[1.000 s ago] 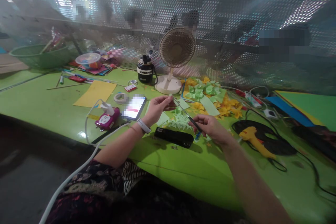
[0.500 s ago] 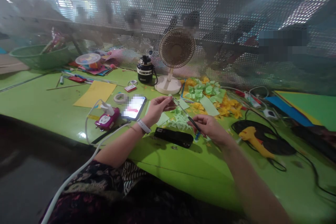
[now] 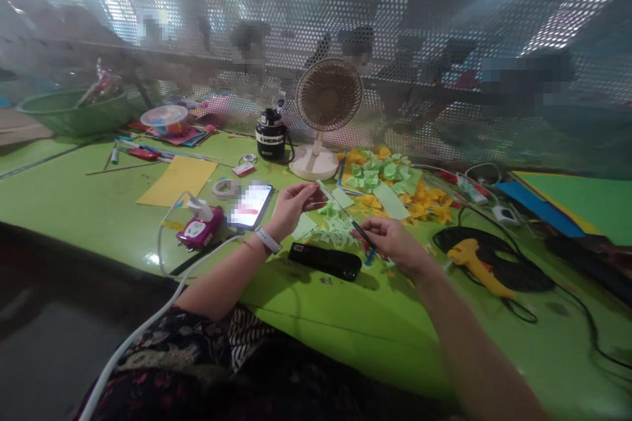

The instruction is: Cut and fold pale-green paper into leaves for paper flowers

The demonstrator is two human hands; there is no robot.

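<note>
My left hand (image 3: 291, 205) pinches the upper end of a thin pale-green paper strip (image 3: 326, 192) above the green table (image 3: 345, 316). My right hand (image 3: 392, 242) is closed on a pair of scissors (image 3: 356, 227), whose blades point up and left toward the strip. Under both hands lies a small heap of light-green cut paper pieces (image 3: 336, 230). A black stapler-like case (image 3: 324, 260) lies just in front of the heap, near my wrists.
A phone (image 3: 251, 205) and pink charger (image 3: 197, 230) with a white cable lie left. A small fan (image 3: 323, 112), black jar (image 3: 270, 133), yellow and green paper flowers (image 3: 395, 184), a yellow glue gun (image 3: 476, 263), tape roll (image 3: 226, 187) and yellow sheet (image 3: 178, 179) surround them. A perforated screen stands behind.
Both hands stay nearly still with the strip and scissors. The view has tilted slightly, so everything sits a little lower and left in the frame.
</note>
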